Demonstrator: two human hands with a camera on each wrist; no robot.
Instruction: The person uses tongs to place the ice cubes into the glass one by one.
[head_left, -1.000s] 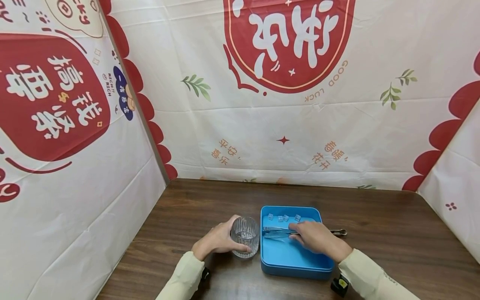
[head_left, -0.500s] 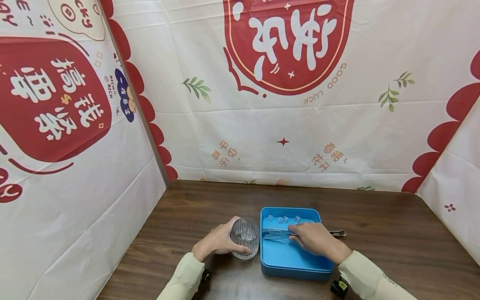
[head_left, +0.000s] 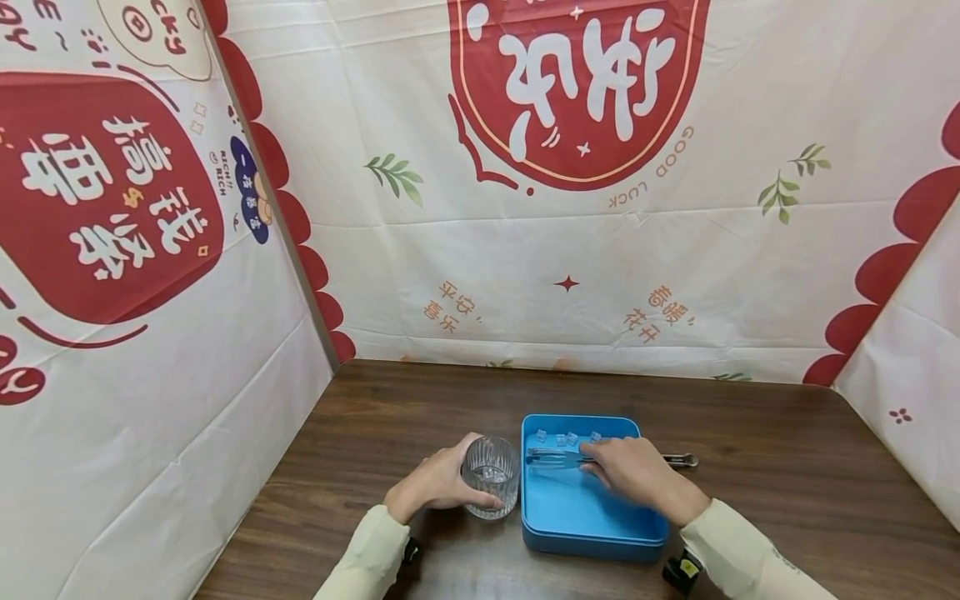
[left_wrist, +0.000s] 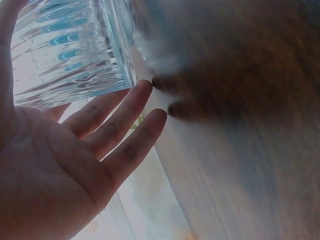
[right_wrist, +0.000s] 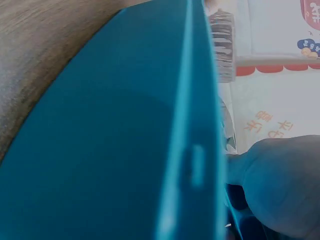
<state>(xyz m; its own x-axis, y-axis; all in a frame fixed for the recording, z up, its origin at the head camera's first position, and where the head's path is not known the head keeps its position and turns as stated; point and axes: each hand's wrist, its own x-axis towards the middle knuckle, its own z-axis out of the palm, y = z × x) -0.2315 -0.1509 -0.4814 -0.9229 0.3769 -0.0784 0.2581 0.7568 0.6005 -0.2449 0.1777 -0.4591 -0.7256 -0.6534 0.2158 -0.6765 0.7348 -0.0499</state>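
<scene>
My left hand [head_left: 438,478] holds a clear ribbed drinking glass [head_left: 492,492], thumb at the near side and fingers behind. The glass stands upright on the table just left of a shallow blue box [head_left: 588,512]. In the left wrist view, the fingertips reach down by the base of the glass [left_wrist: 75,55]. My right hand [head_left: 633,473] grips metal tongs [head_left: 551,459] over the box, their tips pointing left and the handle end sticking out past its right rim. Several small clear cubes [head_left: 572,438] lie along the box's far side. Clear pieces show at the bottom of the glass.
A dark wooden table [head_left: 420,400] carries everything. White printed cloth [head_left: 525,267] hangs behind it, with more cloth at the left and right sides. In the right wrist view, the box's blue wall [right_wrist: 115,130] covers much of the picture.
My right hand and the tongs have shifted slightly away and to the right, bringing the tips nearer the row of cubes. My left hand and the glass have kept their place.
</scene>
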